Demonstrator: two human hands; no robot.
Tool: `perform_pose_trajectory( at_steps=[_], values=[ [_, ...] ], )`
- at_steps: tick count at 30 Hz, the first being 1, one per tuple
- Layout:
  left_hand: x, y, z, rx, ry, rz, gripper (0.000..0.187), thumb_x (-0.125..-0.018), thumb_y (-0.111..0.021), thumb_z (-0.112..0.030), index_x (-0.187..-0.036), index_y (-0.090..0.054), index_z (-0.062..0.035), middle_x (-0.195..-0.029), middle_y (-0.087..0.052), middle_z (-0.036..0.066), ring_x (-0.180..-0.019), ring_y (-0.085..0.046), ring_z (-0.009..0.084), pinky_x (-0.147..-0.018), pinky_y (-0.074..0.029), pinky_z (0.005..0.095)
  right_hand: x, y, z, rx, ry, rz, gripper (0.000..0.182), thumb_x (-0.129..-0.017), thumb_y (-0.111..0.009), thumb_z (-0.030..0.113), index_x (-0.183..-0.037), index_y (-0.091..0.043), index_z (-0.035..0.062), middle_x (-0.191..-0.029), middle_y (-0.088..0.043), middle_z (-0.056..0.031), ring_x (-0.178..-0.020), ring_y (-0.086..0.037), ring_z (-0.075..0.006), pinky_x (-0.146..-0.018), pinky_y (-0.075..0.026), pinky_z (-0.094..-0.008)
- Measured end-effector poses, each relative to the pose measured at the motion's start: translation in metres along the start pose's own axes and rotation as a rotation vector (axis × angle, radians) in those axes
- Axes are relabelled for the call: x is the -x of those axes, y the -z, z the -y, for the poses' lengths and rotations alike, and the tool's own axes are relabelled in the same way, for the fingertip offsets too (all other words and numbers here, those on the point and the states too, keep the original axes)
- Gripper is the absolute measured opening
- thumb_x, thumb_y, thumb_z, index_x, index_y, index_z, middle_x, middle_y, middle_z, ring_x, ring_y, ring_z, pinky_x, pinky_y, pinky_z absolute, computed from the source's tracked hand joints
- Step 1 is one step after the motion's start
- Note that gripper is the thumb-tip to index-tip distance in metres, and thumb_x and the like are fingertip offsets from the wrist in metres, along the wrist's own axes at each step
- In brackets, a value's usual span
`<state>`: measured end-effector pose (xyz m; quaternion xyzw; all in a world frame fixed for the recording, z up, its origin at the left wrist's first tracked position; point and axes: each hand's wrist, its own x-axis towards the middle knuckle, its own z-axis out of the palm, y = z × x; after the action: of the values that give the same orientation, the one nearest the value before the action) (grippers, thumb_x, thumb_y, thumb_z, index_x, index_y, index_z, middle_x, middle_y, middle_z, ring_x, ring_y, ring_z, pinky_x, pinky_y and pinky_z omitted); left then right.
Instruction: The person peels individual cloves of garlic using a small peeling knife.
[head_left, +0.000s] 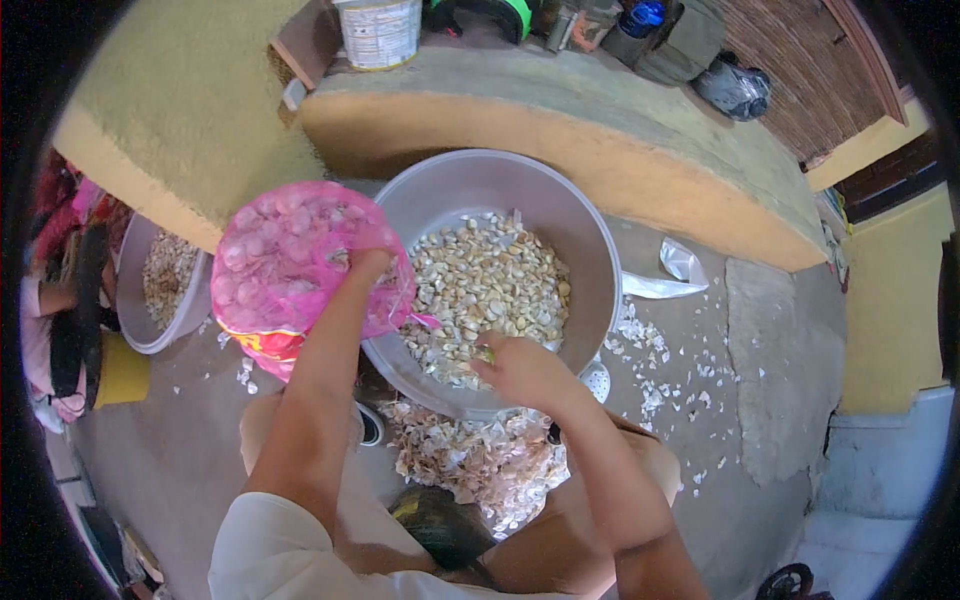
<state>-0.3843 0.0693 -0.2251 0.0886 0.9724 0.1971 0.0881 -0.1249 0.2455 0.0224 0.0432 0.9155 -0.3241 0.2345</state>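
Note:
My left hand reaches into the opening of a pink mesh bag full of garlic bulbs. Its fingers are hidden by the netting and the bulbs. Over the near side of a large grey basin, my right hand is closed, with a small greenish thing at its fingertips that I cannot make out. Loose garlic cloves cover the basin's bottom. The bag leans against the basin's left rim.
Below the basin, a heap of garlic skins lies between my legs. A second basin with cloves stands at left, beside another person's arm. Behind runs a concrete ledge bearing a white bucket.

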Motion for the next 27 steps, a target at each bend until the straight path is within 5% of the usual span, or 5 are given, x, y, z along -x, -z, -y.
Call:
perform_pose_trajectory(
  at_steps=[4, 10, 14, 20, 27],
  values=[
    [0.082, 0.106, -0.067, 0.220, 0.069, -0.011, 0.047, -0.062, -0.065, -0.033, -0.091, -0.056, 0.0037, -0.088, -0.058, 0.020, -0.084, -0.056, 0.0277, -0.073, -0.044, 0.0364, 0.000, -0.001, -0.009, 0.019, 0.017, -0.080, 0.037, -0.078, -0.049, 0.029, -0.102, -0.050, 0.0013, -0.084, -0.058, -0.0221, -0.080, -0.056, -0.0363, -0.072, -0.043, -0.0437],
    [0.152, 0.118, -0.069, 0.504, -0.041, -0.236, 0.044, -0.063, -0.067, -0.017, -0.096, -0.051, 0.0070, -0.093, -0.054, 0.019, -0.076, -0.057, 0.0258, -0.064, -0.046, 0.0334, 0.001, 0.003, -0.002, -0.135, -0.028, -0.132, 0.038, -0.076, -0.052, 0.030, -0.100, -0.051, 0.0012, -0.075, -0.058, -0.0213, -0.076, -0.056, -0.0356, -0.068, -0.043, -0.0400],
    [0.193, 0.149, -0.088, 1.182, 0.058, 0.284, 0.047, -0.071, -0.063, -0.010, -0.110, -0.043, 0.0049, -0.094, -0.053, 0.013, -0.074, -0.057, 0.0163, -0.065, -0.050, 0.0267, 0.007, -0.001, 0.006, -0.413, 0.076, -0.243, 0.044, -0.074, -0.059, 0.031, -0.106, -0.050, 0.0021, -0.081, -0.059, -0.0174, -0.078, -0.058, -0.0290, -0.072, -0.043, -0.0350],
    [0.233, 0.208, -0.120, 1.357, -0.035, 0.724, 0.047, -0.077, -0.060, -0.017, -0.115, -0.037, -0.0009, -0.100, -0.050, 0.010, -0.077, -0.056, 0.0158, -0.064, -0.051, 0.0298, 0.020, -0.003, 0.024, -0.475, 0.387, -0.408, 0.051, -0.071, -0.064, 0.031, -0.110, -0.048, 0.0027, -0.096, -0.057, -0.0166, -0.089, -0.055, -0.0284, -0.079, -0.041, -0.0343],
    [0.235, 0.175, -0.147, 1.345, 0.042, 0.629, 0.045, -0.080, -0.055, -0.025, -0.117, -0.035, -0.0096, -0.093, -0.051, 0.007, -0.073, -0.054, 0.0150, -0.058, -0.046, 0.0292, 0.020, -0.013, 0.021, -0.203, 0.285, -0.543, 0.040, -0.072, -0.063, 0.022, -0.103, -0.052, 0.0002, -0.097, -0.055, -0.0186, -0.087, -0.055, -0.0294, -0.075, -0.042, -0.0339]
  ],
)
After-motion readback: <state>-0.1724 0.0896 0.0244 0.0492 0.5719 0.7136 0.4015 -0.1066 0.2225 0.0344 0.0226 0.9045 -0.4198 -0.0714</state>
